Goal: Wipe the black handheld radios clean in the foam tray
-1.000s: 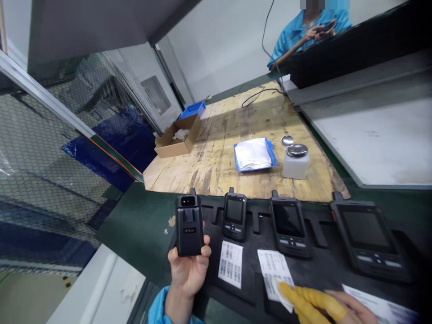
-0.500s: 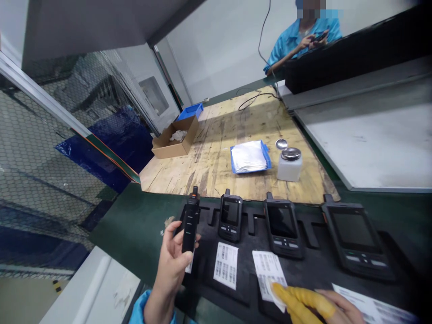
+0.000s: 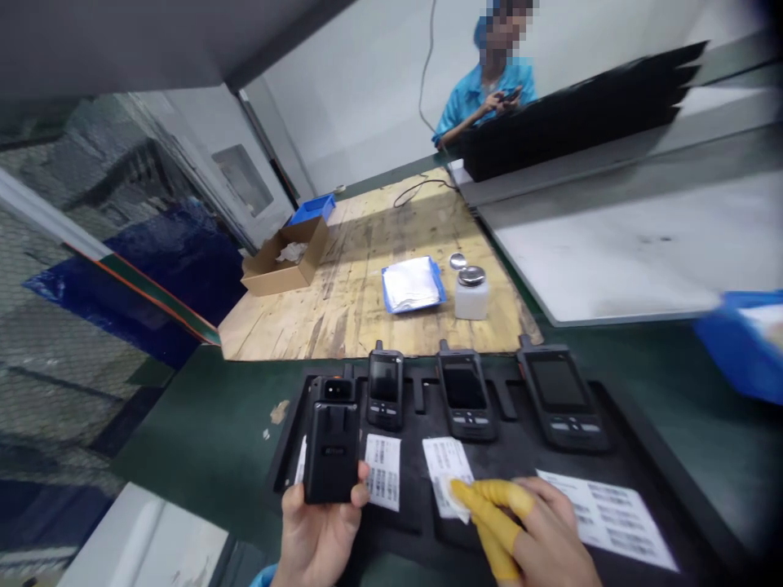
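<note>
My left hand (image 3: 318, 538) grips a black handheld radio (image 3: 332, 456) by its lower end. Its back, with a camera and a clip-like part, faces me, and its stubby antenna points up. Yellow finger cots cover fingers of my right hand (image 3: 526, 526), which pinches a small white wipe (image 3: 460, 507) over a barcode label sheet (image 3: 445, 461). Three similar radios, the left one (image 3: 385, 387), the middle one (image 3: 466, 391) and the right one (image 3: 561, 395), lie screen up in a black tray (image 3: 407, 534). More label sheets, the left one (image 3: 384, 469) and the right one (image 3: 617, 514), lie below them.
Beyond the tray, a wooden board holds a blue tray of white wipes (image 3: 413, 285), a dispenser bottle (image 3: 471, 297) and a cardboard box (image 3: 287, 261). A blue container (image 3: 743, 342) is at the right edge. A co-worker in blue (image 3: 489, 90) sits behind a black partition (image 3: 575, 106).
My left hand has turned the radio from its narrow side to its back. My view has shifted right, bringing the blue container in. My right hand still pinches the wipe.
</note>
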Available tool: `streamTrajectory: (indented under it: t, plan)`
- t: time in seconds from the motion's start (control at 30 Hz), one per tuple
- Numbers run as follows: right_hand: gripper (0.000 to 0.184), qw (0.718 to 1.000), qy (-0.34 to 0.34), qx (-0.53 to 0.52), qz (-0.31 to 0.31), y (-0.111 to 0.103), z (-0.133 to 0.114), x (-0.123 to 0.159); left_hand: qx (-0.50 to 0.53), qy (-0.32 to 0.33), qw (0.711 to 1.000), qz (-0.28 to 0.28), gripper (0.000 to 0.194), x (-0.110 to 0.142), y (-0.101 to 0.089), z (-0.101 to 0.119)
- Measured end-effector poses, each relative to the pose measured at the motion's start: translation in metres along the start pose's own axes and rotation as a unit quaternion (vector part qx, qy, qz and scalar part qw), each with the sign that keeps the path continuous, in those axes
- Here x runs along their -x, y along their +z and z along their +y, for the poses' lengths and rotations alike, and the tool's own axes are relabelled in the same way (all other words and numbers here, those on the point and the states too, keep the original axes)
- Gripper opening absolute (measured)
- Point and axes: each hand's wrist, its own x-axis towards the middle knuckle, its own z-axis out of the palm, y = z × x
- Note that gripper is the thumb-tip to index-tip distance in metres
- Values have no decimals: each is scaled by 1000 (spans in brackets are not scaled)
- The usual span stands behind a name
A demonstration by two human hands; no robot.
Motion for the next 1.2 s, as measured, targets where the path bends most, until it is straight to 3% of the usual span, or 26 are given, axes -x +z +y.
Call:
streamTrajectory:
  t: [0.2, 0.4, 0.73, 0.97, 1.2]
  plan:
    - [27, 995, 88, 12, 54, -9, -15, -43, 21, -74, 997, 29, 43, 10, 2, -15]
    - [30, 995, 74, 36, 54, -4, -17, -63, 18, -104, 994, 37, 43, 12, 7, -26]
    - [46, 996, 70, 48, 19, -5, -21, -70, 26, -136, 990, 28, 46, 11, 13, -38]
    - [35, 997, 58, 50, 21, -5, -26, -66, 15, -142, 989, 38, 53, 15, 14, -33]
    - [41, 995, 89, -34, 25, -6, -33, -59, 31, -136, 989, 49, 45, 13, 11, -26]
